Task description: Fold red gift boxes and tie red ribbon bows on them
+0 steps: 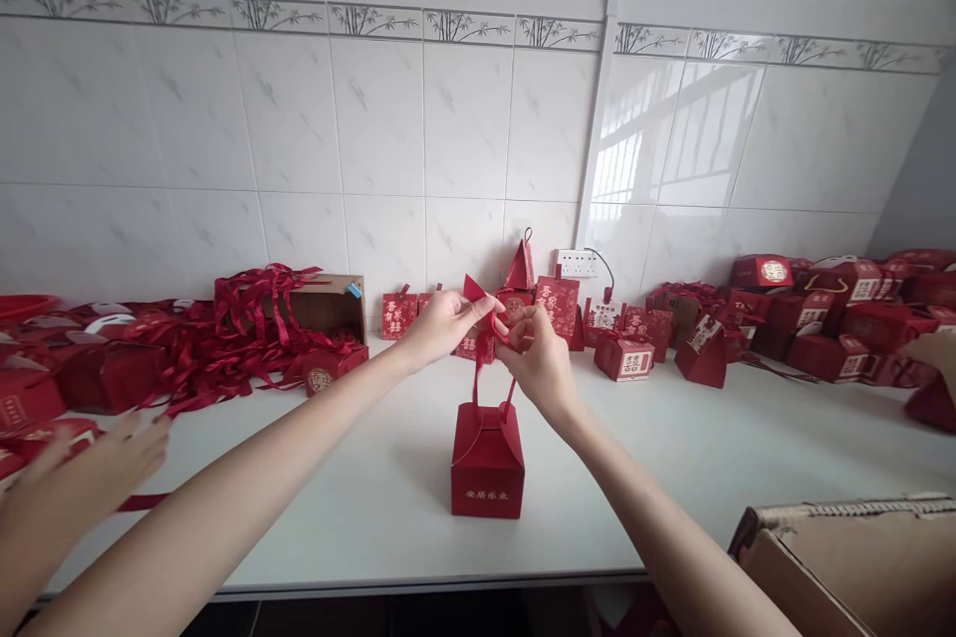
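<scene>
White table [336, 528] — red boxes [487, 478], tangled ribbons [246, 358]

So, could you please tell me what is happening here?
The person's left hand and right hand pinch a red ribbon above a small red gift box; its two strands run down to the box's top. The box stands upright on the white table. At the left, another person's hand is near more red gift boxes.

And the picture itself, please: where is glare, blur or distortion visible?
In the head view: glare on the right wall tiles; motion blur on another person's hand, lower left; tile joints converging downward, probably lens or perspective distortion; the wearer's left hand and right hand look sharper.
</scene>
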A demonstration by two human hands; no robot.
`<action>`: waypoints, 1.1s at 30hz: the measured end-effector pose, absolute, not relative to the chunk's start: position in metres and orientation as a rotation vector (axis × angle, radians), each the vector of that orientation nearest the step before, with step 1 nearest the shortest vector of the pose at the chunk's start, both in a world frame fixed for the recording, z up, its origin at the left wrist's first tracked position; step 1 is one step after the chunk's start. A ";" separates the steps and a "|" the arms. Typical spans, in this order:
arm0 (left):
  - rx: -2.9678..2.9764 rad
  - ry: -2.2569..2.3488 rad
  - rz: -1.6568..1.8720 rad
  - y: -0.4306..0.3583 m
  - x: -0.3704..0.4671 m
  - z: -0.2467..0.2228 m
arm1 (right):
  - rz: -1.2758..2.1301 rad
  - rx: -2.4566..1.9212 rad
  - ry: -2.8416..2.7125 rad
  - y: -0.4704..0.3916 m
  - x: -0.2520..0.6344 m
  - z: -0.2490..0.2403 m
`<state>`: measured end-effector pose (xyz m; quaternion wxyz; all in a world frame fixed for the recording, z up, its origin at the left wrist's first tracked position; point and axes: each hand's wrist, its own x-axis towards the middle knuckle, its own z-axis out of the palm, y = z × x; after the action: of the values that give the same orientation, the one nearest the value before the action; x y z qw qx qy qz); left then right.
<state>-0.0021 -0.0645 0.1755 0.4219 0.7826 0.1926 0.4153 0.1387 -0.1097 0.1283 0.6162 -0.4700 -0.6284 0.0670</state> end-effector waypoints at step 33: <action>1.360 0.501 1.175 -0.065 -0.006 0.123 | -0.116 -1.377 -1.148 -0.145 0.189 0.138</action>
<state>-0.0063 -0.0647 0.1227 0.5955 0.5857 0.2156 0.5058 0.1893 -0.1448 0.1376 0.6229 -0.5995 -0.5001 -0.0507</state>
